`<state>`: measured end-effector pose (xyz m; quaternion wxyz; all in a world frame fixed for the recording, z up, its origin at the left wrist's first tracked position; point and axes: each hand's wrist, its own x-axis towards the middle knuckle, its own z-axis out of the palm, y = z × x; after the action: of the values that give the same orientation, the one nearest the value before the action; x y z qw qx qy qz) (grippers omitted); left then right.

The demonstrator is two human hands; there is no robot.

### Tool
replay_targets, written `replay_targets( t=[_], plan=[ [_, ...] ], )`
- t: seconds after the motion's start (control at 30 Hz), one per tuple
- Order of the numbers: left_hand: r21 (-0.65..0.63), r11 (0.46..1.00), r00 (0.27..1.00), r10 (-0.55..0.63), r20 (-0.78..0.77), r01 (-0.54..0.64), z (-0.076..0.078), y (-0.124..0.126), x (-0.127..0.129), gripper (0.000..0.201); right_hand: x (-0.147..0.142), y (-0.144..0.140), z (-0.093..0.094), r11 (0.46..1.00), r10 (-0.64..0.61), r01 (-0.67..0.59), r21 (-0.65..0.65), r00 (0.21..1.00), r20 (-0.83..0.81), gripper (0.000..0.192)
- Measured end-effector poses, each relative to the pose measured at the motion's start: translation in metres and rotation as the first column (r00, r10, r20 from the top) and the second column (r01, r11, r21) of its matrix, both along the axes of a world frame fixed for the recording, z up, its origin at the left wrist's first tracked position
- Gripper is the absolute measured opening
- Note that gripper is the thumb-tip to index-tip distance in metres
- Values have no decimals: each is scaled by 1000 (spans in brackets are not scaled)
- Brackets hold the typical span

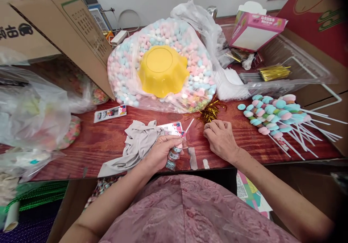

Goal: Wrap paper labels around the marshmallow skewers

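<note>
- my left hand (160, 149) is curling shut around a wrapped candy skewer (176, 149), fingers pressed together on the packet, its white stick poking up and to the right past my thumb.
- my right hand (220, 138) is resting knuckles-up on the red table (108, 141), fingertips bunched together just beside the gold twist ties (210, 113); i cannot tell whether they are pinching one.
- i am judging the risk here: the skewer is sitting near the table's near edge, so a loosening grip could be letting it slide off into my lap.
- the ties are lying in a tangle, so pulling at one could be dragging the bunch along.
- just left of my left hand a grey cloth (136, 145) is lying crumpled, a printed card beside it.
- farther right, finished candy skewers (274, 113) are piling up, sticks pointing right.
- at the far side a yellow bowl (163, 70) is sitting upside down on a big bag of pastel candies (127, 65).
</note>
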<state>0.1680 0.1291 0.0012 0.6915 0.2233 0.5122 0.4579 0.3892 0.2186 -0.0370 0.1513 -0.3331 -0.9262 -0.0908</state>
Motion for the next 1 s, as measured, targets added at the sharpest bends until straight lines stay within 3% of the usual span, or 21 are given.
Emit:
replay_targets(
  t=[0.27, 0.4, 0.6, 0.7, 0.8, 0.9, 1.0],
  plan=[
    [-48, 998, 990, -33, 137, 40, -1, 35, 25, 31, 4, 3, 3, 974, 149, -98, 204, 956, -254, 17],
    [-16, 992, 983, -122, 135, 125, -10, 57, 42, 29, 8, 3, -1, 950, 300, -245, 192, 883, -361, 21],
    [51, 960, 958, -277, 67, 274, -8, 65, 47, 23, 24, 9, -6, 936, 350, -318, 148, 824, -445, 28],
    [32, 967, 964, -254, 86, 252, -10, 64, 45, 24, 36, 15, -5, 956, 294, -271, 114, 888, -355, 27],
    [13, 976, 971, -217, 99, 216, -12, 62, 41, 27, 48, 16, 4, 992, 125, -108, 70, 940, -317, 24],
    [22, 976, 971, -216, 99, 215, -11, 58, 37, 27, 49, 10, 18, 997, 1, -39, -63, 855, -518, 21],
    [56, 971, 966, -237, 100, 233, -5, 53, 35, 25, 36, 0, 30, 932, -79, -193, -307, 718, -691, 18]
  ],
)
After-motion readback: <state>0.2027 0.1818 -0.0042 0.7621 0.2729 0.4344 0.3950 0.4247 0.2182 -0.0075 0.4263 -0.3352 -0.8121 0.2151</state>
